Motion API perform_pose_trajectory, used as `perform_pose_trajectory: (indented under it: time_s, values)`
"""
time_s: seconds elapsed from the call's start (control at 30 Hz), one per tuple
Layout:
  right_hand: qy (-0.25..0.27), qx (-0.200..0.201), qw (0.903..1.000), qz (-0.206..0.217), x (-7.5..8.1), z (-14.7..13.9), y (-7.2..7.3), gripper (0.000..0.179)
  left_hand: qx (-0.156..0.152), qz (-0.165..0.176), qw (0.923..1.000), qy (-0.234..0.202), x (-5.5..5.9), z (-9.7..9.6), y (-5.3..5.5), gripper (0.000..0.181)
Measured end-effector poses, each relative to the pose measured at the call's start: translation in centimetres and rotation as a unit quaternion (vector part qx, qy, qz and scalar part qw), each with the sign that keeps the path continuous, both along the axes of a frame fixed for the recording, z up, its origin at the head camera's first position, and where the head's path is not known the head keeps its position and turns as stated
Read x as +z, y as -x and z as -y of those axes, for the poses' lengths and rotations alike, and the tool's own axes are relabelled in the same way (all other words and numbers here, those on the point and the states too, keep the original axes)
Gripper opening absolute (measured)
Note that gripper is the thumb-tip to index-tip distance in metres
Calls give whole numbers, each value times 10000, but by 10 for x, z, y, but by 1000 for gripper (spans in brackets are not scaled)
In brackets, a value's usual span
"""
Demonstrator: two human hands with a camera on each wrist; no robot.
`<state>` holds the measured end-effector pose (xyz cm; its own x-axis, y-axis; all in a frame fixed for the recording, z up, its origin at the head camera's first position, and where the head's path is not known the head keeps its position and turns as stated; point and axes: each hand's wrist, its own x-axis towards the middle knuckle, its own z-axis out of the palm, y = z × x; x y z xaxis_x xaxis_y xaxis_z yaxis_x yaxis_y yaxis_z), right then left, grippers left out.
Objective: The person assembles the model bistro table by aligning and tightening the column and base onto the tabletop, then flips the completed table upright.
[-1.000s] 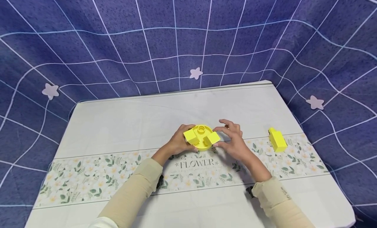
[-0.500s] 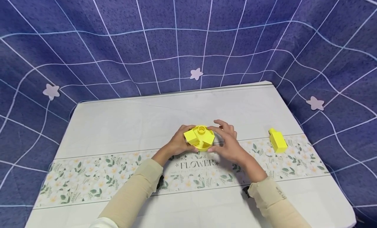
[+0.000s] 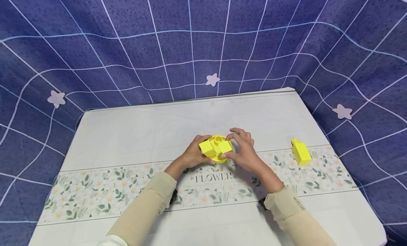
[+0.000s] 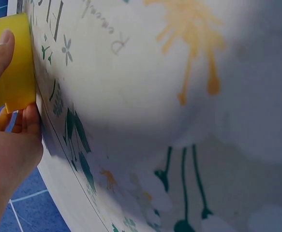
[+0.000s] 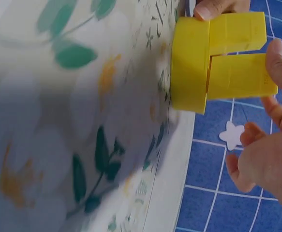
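In the head view a round yellow plastic base (image 3: 219, 158) rests on the table, with a raised ring socket (image 3: 218, 140) at its far side. Two yellow rectangular blocks stand on it: a left block (image 3: 207, 148) and a right block (image 3: 225, 146). My left hand (image 3: 192, 154) grips the base's left side, thumb in front and fingers behind. With thumb and index finger, my right hand (image 3: 245, 153) pinches the top of the right block. Seen by the right wrist camera, that block (image 5: 242, 77) stands upright in the base (image 5: 189, 65), its lower end hidden inside.
Another yellow block (image 3: 301, 153), with a small knob on its far end, lies on the table to the right. A white cloth with a floral band (image 3: 105, 187) covers the table (image 3: 143, 133). Blue gridded curtain (image 3: 171, 55) hangs behind and at both sides.
The right block has moved inward onto the base and turned. My right hand followed it left, spread its fingers near the base's edge, then pinched the block's top. My left hand stayed.
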<state>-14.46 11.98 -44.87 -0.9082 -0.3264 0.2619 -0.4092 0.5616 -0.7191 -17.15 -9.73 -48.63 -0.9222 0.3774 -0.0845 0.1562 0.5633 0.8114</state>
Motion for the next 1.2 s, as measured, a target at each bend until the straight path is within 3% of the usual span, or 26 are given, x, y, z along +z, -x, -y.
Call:
perform_pose_trajectory:
  time_s: [0.27,0.37,0.57,0.67,0.87,1.03,1.2]
  values:
    - [-96,-496,9984,249,-4,12,9,49,15,14,10000,64,-2,0,1,95]
    - [-34,-225,9990,385,-4,11,12,47,11,14,10000,44,-2,0,0,94]
    - [-53,799,9956,491,-1,-1,17,50,-69,23,9999,-89,-3,0,1,93]
    - [-91,959,9938,563,0,-4,20,46,-57,-11,9999,-89,-4,0,2,93]
    - [-93,232,9965,800,-1,0,23,42,-7,-8,10000,-25,-3,0,1,93]
    - [-105,-418,9963,744,-6,3,23,44,4,-31,10000,-36,-3,-1,1,93]
    - [-133,-595,9951,783,-8,0,22,46,2,-104,9999,-14,-4,0,2,94]
